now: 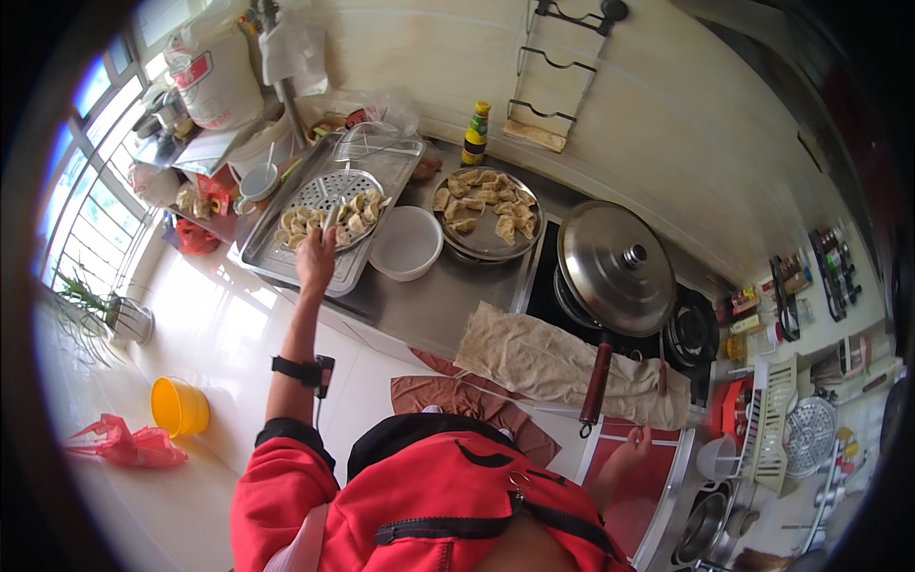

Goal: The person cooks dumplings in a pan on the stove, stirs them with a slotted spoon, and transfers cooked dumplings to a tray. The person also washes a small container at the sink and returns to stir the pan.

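Observation:
My left hand (316,259) grips a slim metal utensil (331,217) over a perforated steel steamer plate (325,190). Which utensil it is cannot be told. Pleated dumplings (361,209) lie along the near and right part of that plate. Under the plate is a large rectangular metal tray (336,277). My right hand (629,452) is low at the counter's front edge, near a beige cloth (529,350) and the wok's wooden handle (597,386). Its fingers look loosely apart, and I see nothing in them.
A white plastic bowl (406,243) stands beside the tray, and a round metal plate (475,232) holds more dumplings. Behind it is a sauce bottle (475,134). The lidded wok (616,268) sits on the stove, its handle jutting toward me. A yellow bucket (179,407) is on the floor.

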`<state>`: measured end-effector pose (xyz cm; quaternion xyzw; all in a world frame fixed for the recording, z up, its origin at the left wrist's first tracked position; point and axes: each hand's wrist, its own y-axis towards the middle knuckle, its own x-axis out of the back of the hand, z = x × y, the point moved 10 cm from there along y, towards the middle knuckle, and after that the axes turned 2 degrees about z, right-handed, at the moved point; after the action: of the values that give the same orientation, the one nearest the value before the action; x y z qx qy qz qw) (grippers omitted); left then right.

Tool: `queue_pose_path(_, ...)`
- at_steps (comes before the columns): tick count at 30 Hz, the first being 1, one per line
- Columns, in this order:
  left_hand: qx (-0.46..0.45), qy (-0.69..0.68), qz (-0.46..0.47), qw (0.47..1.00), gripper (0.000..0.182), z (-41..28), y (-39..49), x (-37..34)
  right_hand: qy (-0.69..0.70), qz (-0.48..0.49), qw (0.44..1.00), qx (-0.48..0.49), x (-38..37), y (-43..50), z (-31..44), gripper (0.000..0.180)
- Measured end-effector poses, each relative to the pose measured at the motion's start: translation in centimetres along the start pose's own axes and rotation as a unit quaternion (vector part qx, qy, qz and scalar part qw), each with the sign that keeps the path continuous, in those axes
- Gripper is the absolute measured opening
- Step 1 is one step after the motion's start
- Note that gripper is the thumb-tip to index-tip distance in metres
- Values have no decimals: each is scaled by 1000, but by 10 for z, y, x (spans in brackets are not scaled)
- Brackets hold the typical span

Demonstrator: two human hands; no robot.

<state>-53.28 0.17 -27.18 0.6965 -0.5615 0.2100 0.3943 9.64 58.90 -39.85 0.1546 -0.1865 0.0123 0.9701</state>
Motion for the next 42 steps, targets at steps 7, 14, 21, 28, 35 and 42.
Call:
queue_pose_path(7, 19, 76, 16, 997, 41, 96, 44, 26, -21, 27, 999, -13, -17, -2, 9, 32)
queue_pose_path(14, -13, 38, 43, 998, 42, 123, 64, 35, 28, 51, 997, -41, -32, 5, 4, 35)
queue_pose_path(21, -14, -6, 57, 998, 39, 127, 63, 10, -6, 63, 998, -31, -35, 6, 4, 35)
queue_pose_path(28, 34, -47, -20, 998, 31, 111, 3, -14, -70, 189, 961, -188, -84, -107, 12, 22)
queue_pose_path(35, 74, -59, -39, 995, 32, 99, -10, -55, 430, 623, 424, -498, -368, -417, 219, 87)
queue_pose_path(42, 54, -140, -28, 988, 33, 106, -8, -65, 427, 521, 568, -473, -445, -337, 283, 88)
